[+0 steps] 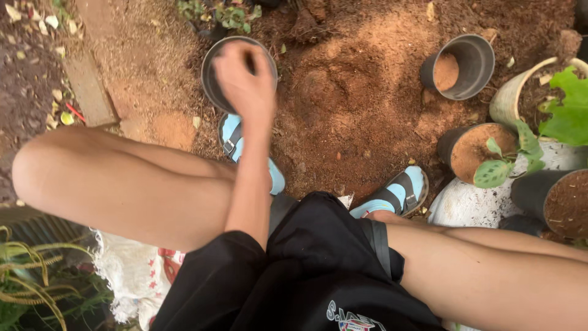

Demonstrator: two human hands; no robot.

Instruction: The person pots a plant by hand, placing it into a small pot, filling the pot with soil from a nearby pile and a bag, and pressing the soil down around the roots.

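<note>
My left hand [246, 79] reaches forward over my left knee to an empty grey plastic pot [213, 73] lying on the red-brown soil. The hand is blurred, and its fingers curl over the pot's near rim, covering much of the opening. My left foot, in a blue sock and dark sandal [231, 138], rests just below the pot. My right hand is out of view. My right foot, also in a sandal [401, 193], is planted to the right.
A heap of loose red soil [367, 79] lies ahead. To the right are a grey pot with soil [474, 55], a cream pot with a green plant [508, 98], two black pots [450, 144] [530, 190] and a white sack [471, 205]. Brick edging [89, 89] runs at left.
</note>
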